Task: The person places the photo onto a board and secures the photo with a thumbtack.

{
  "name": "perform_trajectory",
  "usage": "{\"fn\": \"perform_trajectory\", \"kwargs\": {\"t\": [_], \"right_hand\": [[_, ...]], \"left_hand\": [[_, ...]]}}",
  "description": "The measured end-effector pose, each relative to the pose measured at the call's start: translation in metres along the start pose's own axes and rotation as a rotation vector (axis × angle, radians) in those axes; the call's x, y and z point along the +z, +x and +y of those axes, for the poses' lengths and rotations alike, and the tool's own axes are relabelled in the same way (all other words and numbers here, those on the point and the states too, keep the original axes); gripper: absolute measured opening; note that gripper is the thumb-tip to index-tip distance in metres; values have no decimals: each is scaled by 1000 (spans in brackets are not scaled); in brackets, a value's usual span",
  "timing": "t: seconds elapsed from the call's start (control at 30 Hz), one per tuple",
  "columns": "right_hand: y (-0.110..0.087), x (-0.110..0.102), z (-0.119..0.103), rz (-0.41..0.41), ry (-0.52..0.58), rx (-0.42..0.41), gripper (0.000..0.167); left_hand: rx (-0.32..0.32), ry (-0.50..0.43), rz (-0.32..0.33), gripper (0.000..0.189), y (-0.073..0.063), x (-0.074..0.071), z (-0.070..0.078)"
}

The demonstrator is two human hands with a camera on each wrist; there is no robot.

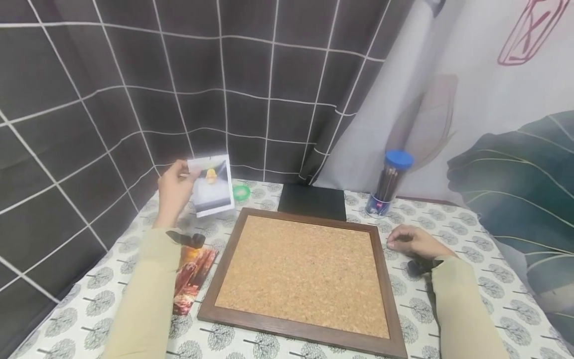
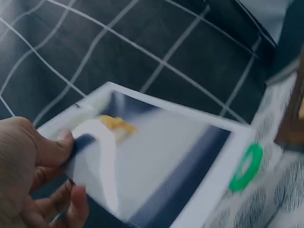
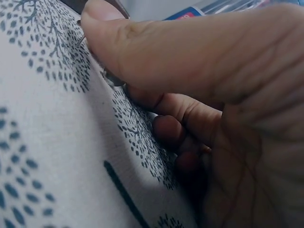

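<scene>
Probably a home craft corner: patterned tablecloth (image 1: pixel 493 299), hung curtains (image 1: pixel 269 75).

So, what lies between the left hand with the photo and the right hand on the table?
In the head view, the cork board lies flat between the left hand, which holds the photo, and the right hand.
</scene>
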State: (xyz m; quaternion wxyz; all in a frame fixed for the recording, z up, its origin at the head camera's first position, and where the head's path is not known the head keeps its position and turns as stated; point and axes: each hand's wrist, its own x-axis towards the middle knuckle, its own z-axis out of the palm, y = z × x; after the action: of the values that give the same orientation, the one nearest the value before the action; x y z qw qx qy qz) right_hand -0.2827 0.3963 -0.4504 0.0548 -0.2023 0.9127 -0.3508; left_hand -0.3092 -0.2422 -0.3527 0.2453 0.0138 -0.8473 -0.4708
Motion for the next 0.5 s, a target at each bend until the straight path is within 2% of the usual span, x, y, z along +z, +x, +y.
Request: {"fn": "perform_trajectory", "kwargs": {"t": [0.03, 0.1, 0.17, 0.23, 0.37, 0.5], "right_hand": [[0, 0, -1, -2, -4, -5, 8], [0, 1, -1, 1, -5, -12, 6], [0, 1, -2, 3, -7, -18, 4], [-1, 1, -2, 1, 1, -16, 3], [-3, 2, -3, -14, 14, -24, 4], [-3, 1, -5, -21, 16, -37, 5]], "left_hand": [[-10, -49, -3, 31, 0, 1, 3], [-23, -137, -54, 35, -1, 5, 8], [-29, -205, -146, 41, -3, 13, 12], [-26, -232, -250, 48, -6, 24, 15], [8, -208, -410, 50, -15, 48, 19], [7, -146, -509, 49, -24, 68, 21]]}}
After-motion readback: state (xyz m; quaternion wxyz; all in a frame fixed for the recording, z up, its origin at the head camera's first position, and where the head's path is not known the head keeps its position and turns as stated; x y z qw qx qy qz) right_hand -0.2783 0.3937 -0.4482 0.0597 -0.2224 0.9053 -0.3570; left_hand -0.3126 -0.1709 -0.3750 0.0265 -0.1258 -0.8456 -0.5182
